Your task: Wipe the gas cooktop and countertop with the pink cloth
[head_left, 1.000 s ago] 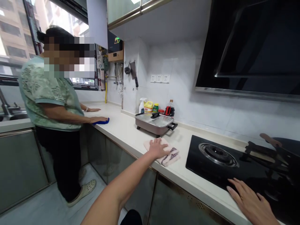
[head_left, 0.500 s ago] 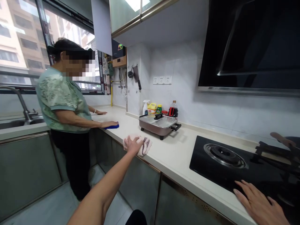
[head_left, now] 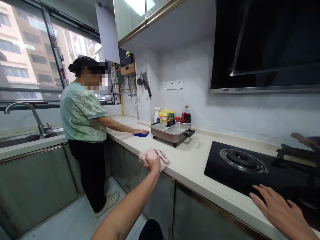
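Observation:
My left hand (head_left: 153, 162) is closed on a pale pink cloth (head_left: 162, 156) at the front edge of the white countertop (head_left: 190, 166); dark lettering shows on the folded cloth. Behind it stands a brown electric pan (head_left: 167, 134) with a glass lid and black handles. My right hand (head_left: 277, 206), fingers spread, lies at the front edge of the black gas stove (head_left: 215, 173) with nothing in it. A burner ring (head_left: 242, 160) sits beyond those fingertips.
To the left, a person (head_left: 85, 116) presses a blue cloth (head_left: 142, 134) on the counter. Bottles (head_left: 186, 115) stand behind the pan. A cleaver (head_left: 146, 83) hangs on the wall. The range hood (head_left: 265, 46) overhangs the stove; a sink (head_left: 30, 140) is far left.
My left hand has moved the pink cloth a little to the right along the counter edge. The other person has shifted right with the blue cloth. My right hand stays by the stove.

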{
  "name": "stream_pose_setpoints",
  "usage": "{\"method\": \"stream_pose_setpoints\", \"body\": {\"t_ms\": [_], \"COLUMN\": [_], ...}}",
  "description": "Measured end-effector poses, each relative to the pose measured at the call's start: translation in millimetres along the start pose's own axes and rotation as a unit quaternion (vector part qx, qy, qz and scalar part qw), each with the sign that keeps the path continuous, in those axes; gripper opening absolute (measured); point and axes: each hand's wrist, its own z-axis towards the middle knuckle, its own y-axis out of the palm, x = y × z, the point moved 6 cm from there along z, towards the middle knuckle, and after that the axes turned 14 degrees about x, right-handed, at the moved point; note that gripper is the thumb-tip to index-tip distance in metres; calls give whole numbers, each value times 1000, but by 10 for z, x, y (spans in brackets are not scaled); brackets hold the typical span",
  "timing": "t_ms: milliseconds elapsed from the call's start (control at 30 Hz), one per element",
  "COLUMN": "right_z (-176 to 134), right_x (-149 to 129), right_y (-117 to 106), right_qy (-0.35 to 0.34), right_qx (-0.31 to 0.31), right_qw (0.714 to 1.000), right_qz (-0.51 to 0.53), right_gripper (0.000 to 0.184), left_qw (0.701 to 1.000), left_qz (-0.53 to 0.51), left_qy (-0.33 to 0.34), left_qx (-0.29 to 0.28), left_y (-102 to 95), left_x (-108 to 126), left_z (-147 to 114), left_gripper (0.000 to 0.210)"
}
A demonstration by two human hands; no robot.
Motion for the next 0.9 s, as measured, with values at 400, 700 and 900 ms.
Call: {"method": "stream_pose_setpoints", "body": {"t_ms": [400, 700, 900], "right_z": [-2, -12, -23], "right_x": [-76, -224, -317], "right_y": [-55, -210, -304], "right_qy": [24, 2, 0], "right_qx": [-12, -39, -55], "right_qw": [1000, 998, 996], "right_qz": [7, -50, -65], "right_gripper": [63, 74, 69], "left_qw": [950, 794, 730], "left_qz": [-261, -368, -370], "left_qy": [-158, -404, -467], "left_qx": [-62, -266, -334], "left_y": [338, 322, 355], "left_x": [-305, -235, -141], "left_z": [-1355, -2590, -3267], "left_gripper": [69, 21, 16]}}
